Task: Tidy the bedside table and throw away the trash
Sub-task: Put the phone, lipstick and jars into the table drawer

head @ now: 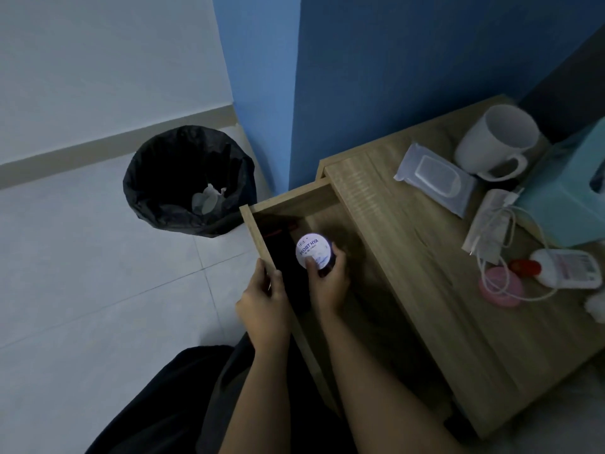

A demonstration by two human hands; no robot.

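The wooden bedside table (pixel 425 257) has its drawer (pixel 284 199) pulled out toward me. My left hand (pixel 265 306) grips the drawer's front panel. My right hand (pixel 327 283) holds a round cream jar (pixel 313 250) with a white labelled lid, inside the open drawer. On the tabletop lie a wet-wipes pack (pixel 435 178), a white mug (pixel 497 142), a white charger cable (pixel 510 257) over a paper packet (pixel 487 224), a pink round case (pixel 501 286) and a white bottle with a red cap (pixel 566 268).
A bin lined with a black bag (pixel 188 181) stands on the tiled floor left of the table, with crumpled tissue inside. A teal tissue box (pixel 569 191) sits at the table's right edge. A blue wall rises behind. A white tissue scrap (pixel 595 304) lies at far right.
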